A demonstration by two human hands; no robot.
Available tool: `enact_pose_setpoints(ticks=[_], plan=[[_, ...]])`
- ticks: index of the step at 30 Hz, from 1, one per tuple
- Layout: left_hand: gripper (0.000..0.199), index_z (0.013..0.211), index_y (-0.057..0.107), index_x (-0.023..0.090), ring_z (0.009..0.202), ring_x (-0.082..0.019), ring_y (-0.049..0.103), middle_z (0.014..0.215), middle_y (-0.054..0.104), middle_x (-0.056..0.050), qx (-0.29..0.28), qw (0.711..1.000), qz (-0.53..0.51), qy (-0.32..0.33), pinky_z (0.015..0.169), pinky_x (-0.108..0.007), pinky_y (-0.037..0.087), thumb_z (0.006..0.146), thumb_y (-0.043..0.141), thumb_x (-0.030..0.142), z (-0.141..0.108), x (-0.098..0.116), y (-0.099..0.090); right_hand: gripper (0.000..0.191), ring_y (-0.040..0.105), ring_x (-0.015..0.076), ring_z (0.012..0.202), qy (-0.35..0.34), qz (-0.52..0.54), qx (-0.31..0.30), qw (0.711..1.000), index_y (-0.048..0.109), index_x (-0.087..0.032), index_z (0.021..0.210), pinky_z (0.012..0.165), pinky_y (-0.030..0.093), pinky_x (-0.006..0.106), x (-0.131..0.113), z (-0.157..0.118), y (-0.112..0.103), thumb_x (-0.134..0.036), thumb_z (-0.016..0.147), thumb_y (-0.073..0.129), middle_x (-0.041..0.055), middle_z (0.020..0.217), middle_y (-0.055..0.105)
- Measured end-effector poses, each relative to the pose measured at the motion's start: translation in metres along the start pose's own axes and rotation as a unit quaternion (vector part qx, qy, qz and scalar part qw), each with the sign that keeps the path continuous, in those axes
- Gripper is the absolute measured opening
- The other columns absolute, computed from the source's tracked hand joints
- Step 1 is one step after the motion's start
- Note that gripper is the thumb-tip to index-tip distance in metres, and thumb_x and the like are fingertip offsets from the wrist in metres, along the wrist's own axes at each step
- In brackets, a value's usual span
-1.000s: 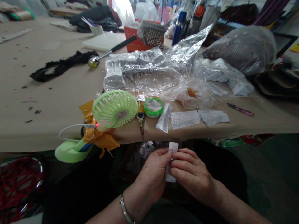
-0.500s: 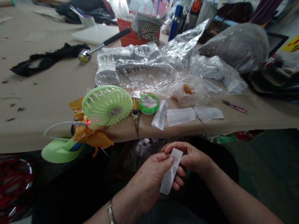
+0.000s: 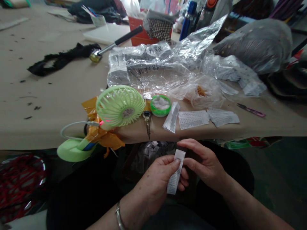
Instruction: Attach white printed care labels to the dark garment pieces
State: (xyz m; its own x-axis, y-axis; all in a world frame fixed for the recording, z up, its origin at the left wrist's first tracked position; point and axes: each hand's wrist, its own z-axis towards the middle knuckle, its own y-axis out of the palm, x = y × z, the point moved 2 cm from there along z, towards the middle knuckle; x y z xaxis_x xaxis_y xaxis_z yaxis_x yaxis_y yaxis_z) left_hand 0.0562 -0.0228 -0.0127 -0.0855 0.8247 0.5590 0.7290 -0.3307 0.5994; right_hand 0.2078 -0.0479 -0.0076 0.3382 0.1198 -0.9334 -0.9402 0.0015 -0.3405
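My left hand (image 3: 163,177) grips a narrow white printed label strip (image 3: 175,177), thumb pressed on its upper part and fingers behind. Whether it is one strip or a stack I cannot tell. Beside the strip's top end, my right hand (image 3: 203,163) has its thumb and fingers apart, with nothing seen between them. On the table edge above lie a fanned set of printed labels (image 3: 193,119), a second fanned set (image 3: 223,117) and a folded stack of labels (image 3: 171,117). A green round tub (image 3: 160,105) with white padding sits left of them.
A green fan (image 3: 120,106) is taped at the table edge, with a soldering iron (image 3: 147,123) beside it, tip outward. Behind lie clear plastic bags (image 3: 153,70), a hammer (image 3: 115,43) and black cloth (image 3: 64,59). Pink-handled snips (image 3: 251,110) lie right. Paper scraps (image 3: 153,153) fill a container below.
My right hand has opened, its fingers lifting away from the strip. My left hand still grips the strip. The whole view has shifted, so the table things appear further right.
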Motion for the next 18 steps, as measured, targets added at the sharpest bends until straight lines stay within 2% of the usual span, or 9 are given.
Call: enact_pose_setpoints(ticks=[3,5,8,10,12,15,18], plan=[[0.02,0.08,0.062,0.012,0.051,-0.008,0.055,0.065,0.061,-0.002,0.022,1.0,0.0,0.006,0.051,-0.019,0.043,0.084,0.058,0.031,-0.001,0.001,-0.003,0.033,0.057,0.0226,0.107,-0.085,-0.145,0.019,0.986,0.059,-0.02,0.119,0.092,0.049,0.037,-0.012,-0.001,0.004,-0.025,0.087,0.058,0.0104,0.115,0.06],[0.019,0.083,0.063,0.012,0.05,-0.008,0.054,0.065,0.061,-0.002,0.029,1.0,0.004,0.007,0.051,-0.019,0.043,0.084,0.058,0.03,-0.002,0.001,-0.004,0.03,0.059,0.0222,0.104,-0.111,-0.18,0.021,0.977,0.059,-0.018,0.117,0.089,0.051,0.036,-0.014,-0.001,0.008,-0.024,0.087,0.057,0.0105,0.112,0.062],[0.02,0.083,0.063,0.012,0.051,-0.009,0.055,0.064,0.061,-0.002,0.029,1.0,-0.001,0.009,0.051,-0.02,0.043,0.084,0.058,0.031,-0.002,0.001,-0.007,0.031,0.059,0.0222,0.105,-0.115,-0.18,0.029,0.977,0.058,-0.019,0.118,0.09,0.051,0.037,-0.013,-0.002,0.014,-0.023,0.088,0.055,0.01,0.112,0.063],[0.02,0.08,0.062,0.012,0.051,-0.008,0.055,0.065,0.06,-0.002,0.027,0.999,-0.01,0.015,0.05,-0.019,0.042,0.083,0.058,0.031,-0.002,0.002,-0.009,0.034,0.06,0.0215,0.104,-0.08,-0.142,0.04,0.986,0.055,-0.02,0.122,0.09,0.05,0.036,-0.011,-0.001,0.017,-0.023,0.087,0.056,0.0089,0.112,0.064],[0.02,0.08,0.062,0.012,0.05,-0.007,0.054,0.066,0.061,-0.002,0.029,0.999,-0.012,0.023,0.05,-0.019,0.041,0.084,0.058,0.032,-0.004,0.003,-0.011,0.032,0.063,0.0187,0.095,-0.009,-0.069,0.045,0.997,0.055,-0.021,0.119,0.084,0.052,0.031,-0.008,0.001,0.019,-0.026,0.087,0.056,0.0063,0.106,0.066],[0.022,0.083,0.062,0.014,0.051,-0.008,0.054,0.067,0.061,-0.001,0.049,0.998,-0.001,0.039,0.051,-0.019,0.042,0.085,0.056,0.035,-0.007,0.005,-0.014,0.017,0.063,0.013,0.073,0.098,0.057,0.043,0.993,0.062,-0.02,0.099,0.067,0.051,0.023,-0.003,0.008,0.026,-0.031,0.086,0.058,0.0006,0.084,0.067],[0.022,0.08,0.061,0.014,0.051,-0.008,0.053,0.065,0.061,-0.001,0.075,0.996,0.023,0.052,0.051,-0.02,0.041,0.086,0.054,0.034,-0.011,0.008,-0.016,0.014,0.056,0.0097,0.06,0.147,0.142,0.034,0.978,0.062,-0.019,0.079,0.057,0.047,0.02,0.0,0.016,0.034,-0.033,0.081,0.063,-0.0028,0.068,0.062]])
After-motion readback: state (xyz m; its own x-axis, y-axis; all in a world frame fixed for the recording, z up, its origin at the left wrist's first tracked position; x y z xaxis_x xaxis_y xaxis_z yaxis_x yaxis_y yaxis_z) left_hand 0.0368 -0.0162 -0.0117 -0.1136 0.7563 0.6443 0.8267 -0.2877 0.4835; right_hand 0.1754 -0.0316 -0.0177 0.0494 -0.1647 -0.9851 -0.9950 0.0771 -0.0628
